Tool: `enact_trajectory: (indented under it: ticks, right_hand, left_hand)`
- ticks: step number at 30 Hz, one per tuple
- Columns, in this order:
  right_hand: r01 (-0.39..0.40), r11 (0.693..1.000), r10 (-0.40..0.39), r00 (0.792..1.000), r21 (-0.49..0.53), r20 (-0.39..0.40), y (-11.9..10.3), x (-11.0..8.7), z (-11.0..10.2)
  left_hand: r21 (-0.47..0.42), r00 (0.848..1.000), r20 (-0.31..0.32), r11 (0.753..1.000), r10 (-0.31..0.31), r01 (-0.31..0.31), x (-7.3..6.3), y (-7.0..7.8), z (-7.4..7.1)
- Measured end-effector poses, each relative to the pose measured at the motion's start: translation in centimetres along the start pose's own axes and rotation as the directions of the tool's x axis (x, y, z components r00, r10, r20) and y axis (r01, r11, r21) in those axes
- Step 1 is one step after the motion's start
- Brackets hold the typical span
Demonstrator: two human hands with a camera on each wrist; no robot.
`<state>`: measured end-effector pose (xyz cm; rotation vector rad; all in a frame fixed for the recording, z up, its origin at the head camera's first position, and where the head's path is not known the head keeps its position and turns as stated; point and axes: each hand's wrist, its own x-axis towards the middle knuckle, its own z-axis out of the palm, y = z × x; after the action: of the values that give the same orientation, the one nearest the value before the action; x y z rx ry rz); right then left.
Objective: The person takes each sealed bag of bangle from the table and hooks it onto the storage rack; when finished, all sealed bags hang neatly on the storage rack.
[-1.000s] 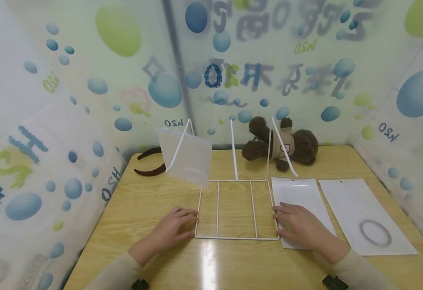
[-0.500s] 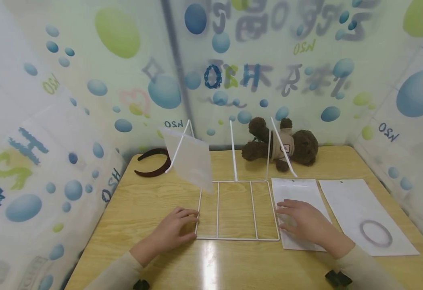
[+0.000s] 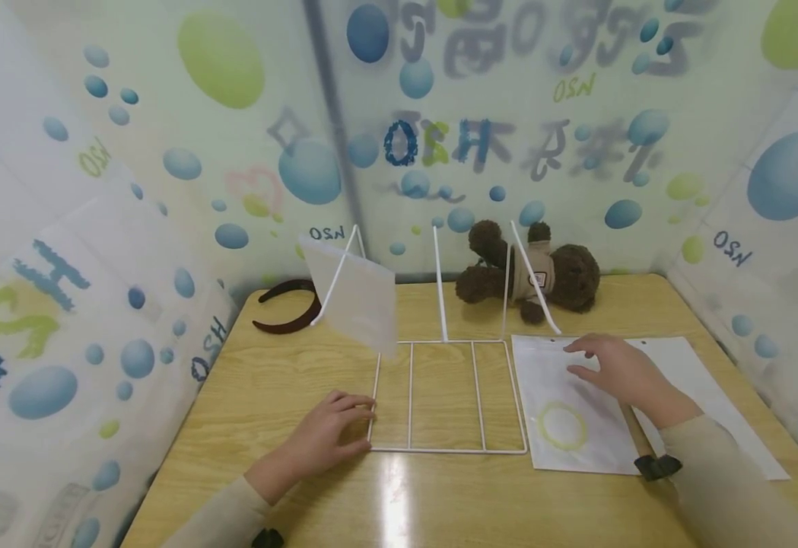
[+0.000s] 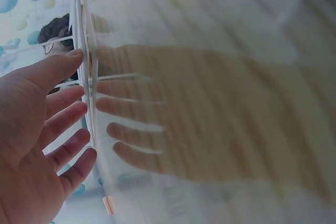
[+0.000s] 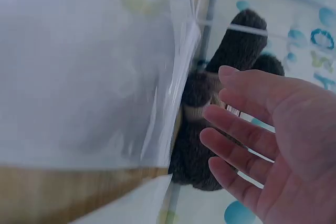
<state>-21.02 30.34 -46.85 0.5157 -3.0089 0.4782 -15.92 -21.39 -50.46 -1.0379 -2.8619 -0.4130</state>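
Note:
A white wire rack lies on the table, its prongs rising at the back. Beside its left wire rests my left hand, fingers loosely bent, fingertips at the wire and no grip visible. A translucent white bag hangs from the rack's left prong. To the right of the rack lies a flat white plastic bag bearing a yellow ring. My right hand hovers over this bag's upper right part, fingers apart and holding nothing. In the right wrist view its fingers are spread.
A second white bag lies further right, partly covered by the right forearm. A brown plush bear lies at the back, behind the rack's prongs. At the back left is a dark headband. Patterned curtains surround the wooden table.
My right hand has left the rack's right side and moved right and away from me over the bag, uncovering the yellow ring. The hanging bag has swung slightly. My left hand stays put.

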Motion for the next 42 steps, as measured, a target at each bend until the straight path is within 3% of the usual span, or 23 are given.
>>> enact_trajectory:
  ticks: [7, 19, 28, 42]
  right_hand:
    - [-0.037, 0.999, 0.036, 0.998, 0.019, 0.051, 2.9, 2.1, -0.9]
    - [0.029, 0.997, -0.036, 0.994, 0.066, 0.103, 6.2, 4.5, -0.7]
    - [-0.015, 0.992, -0.007, 0.986, 0.129, 0.168, 7.4, 5.3, -0.5]
    - [-0.031, 0.991, 0.014, 0.99, 0.128, 0.137, 7.9, 5.7, -0.2]
  left_hand:
    - [-0.007, 1.0, 0.0, 1.0, -0.005, 0.005, 0.1, 0.2, -0.4]
    - [0.022, 1.0, -0.002, 1.0, 0.014, -0.014, 0.0, 0.3, -0.2]
    - [0.031, 0.999, -0.039, 0.999, 0.032, -0.031, 0.0, 0.3, 0.0]
    - [0.008, 1.0, 0.002, 1.0, 0.005, -0.005, 0.0, 0.3, -0.1]
